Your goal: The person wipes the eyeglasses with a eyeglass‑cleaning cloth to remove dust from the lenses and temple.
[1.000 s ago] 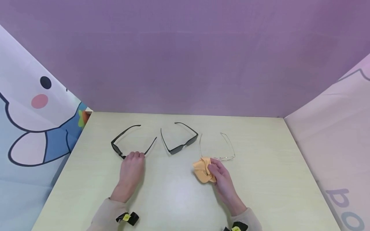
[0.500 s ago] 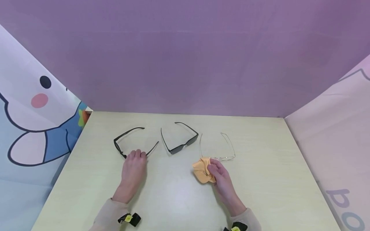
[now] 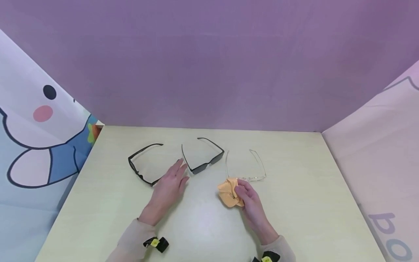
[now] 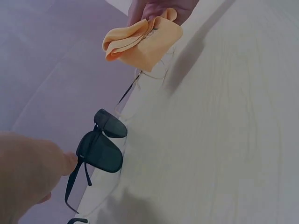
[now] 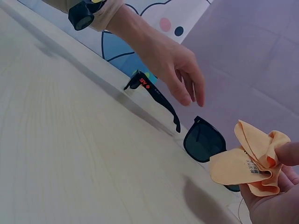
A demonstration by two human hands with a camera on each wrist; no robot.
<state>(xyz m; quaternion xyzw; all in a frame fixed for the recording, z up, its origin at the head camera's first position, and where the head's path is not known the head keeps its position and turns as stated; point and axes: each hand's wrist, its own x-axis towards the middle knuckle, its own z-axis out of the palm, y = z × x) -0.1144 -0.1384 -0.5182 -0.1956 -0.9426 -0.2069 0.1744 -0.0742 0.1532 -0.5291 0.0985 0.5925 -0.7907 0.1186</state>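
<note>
My left hand (image 3: pixel 168 191) reaches over the right arm of the black-framed glasses (image 3: pixel 131 165), fingers loosely extended toward the dark sunglasses (image 3: pixel 200 168) in the middle. In the right wrist view a gap shows between those fingertips and the sunglasses lens (image 5: pixel 203 142), and the black glasses' temple (image 5: pixel 159 99) carries red lettering. An orange cleaning cloth (image 3: pixel 229 194), folded and creased, is pinched between thumb and fingers of my right hand (image 3: pixel 253 209). Just beyond the cloth lie clear-framed glasses (image 3: pixel 256 179), their front partly hidden by it.
All three pairs rest with arms unfolded on a pale wooden table (image 3: pixel 209 233). A purple backdrop (image 3: pixel 209 72) stands behind the far edge, with a cartoon-printed sheet (image 3: pixel 29 131) at the left and a pale sheet (image 3: pixel 376 163) at the right.
My left hand has released the black-framed glasses, after shifting them slightly right, and moved right toward the middle sunglasses with its fingers extended. The right hand keeps the cloth in place.
</note>
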